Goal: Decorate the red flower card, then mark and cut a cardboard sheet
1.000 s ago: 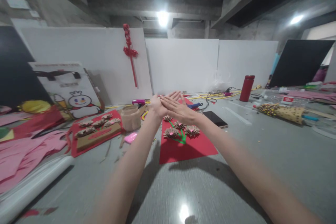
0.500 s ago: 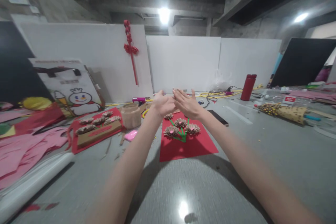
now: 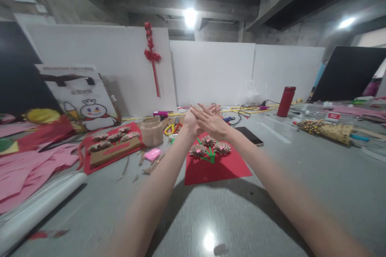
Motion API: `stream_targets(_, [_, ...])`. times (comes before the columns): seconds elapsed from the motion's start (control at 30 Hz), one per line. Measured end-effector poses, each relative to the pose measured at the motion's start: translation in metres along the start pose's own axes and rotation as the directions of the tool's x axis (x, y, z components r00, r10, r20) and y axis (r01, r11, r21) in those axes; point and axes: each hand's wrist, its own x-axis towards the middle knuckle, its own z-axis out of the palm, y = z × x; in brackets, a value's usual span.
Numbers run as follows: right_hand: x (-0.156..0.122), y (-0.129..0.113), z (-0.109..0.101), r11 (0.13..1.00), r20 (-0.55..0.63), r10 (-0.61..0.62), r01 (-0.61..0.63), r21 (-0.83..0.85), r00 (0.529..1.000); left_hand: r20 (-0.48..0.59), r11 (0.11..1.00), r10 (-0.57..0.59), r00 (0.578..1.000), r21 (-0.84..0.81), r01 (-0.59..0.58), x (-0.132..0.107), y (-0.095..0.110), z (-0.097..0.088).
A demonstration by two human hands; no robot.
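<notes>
My left hand (image 3: 191, 121) and my right hand (image 3: 212, 121) meet above the far part of a red sheet of paper (image 3: 218, 170). The right lies flat across the left palm with its fingers stretched out. Part of the left hand is hidden beneath it, though some fingertips show beyond. No object is visible between them. On the sheet, several brown paper flowers (image 3: 222, 148) with pink centres stand on green stems (image 3: 211, 155). The hands cover the sheet's upper edge.
Left of my arms are a brown jar (image 3: 151, 132), a pink packet (image 3: 152, 154), yellow-handled pliers (image 3: 170, 129) and a second red flower piece (image 3: 114, 144). To the right lie a dark phone (image 3: 249, 136), a red bottle (image 3: 286, 102) and a spotted paper cone (image 3: 330, 131).
The left hand has shifted right, farther under the right hand, so the two overlap more. The pliers beside the jar now show more fully.
</notes>
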Motion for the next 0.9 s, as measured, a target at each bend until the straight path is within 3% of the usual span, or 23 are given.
stream_targets(0.1, [0.0, 0.009, 0.005, 0.992, -0.034, 0.11, -0.112, -0.056, 0.993, 0.117, 0.999, -0.051, 0.992, -0.012, 0.053, 0.003, -0.004, 0.0])
stream_targets(0.3, [-0.004, 0.017, 0.0, 0.98, -0.024, 0.177, -0.179, -0.088, 0.984, 0.058, 0.992, -0.125, 0.99, 0.039, 0.123, -0.009, 0.009, 0.001])
stream_targets(0.43, [-0.005, 0.018, -0.001, 0.977, -0.024, 0.196, -0.197, -0.076, 0.98, 0.107, 0.998, -0.055, 0.993, -0.012, 0.057, -0.009, 0.022, -0.006])
stream_targets(0.73, [-0.004, 0.014, 0.001, 0.998, 0.052, 0.054, -0.056, 0.034, 0.997, 0.034, 0.989, 0.067, 0.997, -0.133, -0.062, -0.007, 0.033, -0.018])
stream_targets(0.9, [-0.003, 0.008, 0.003, 0.994, 0.042, 0.003, -0.008, 0.107, 0.999, 0.046, 0.989, 0.056, 0.997, -0.14, -0.049, -0.008, 0.033, -0.018])
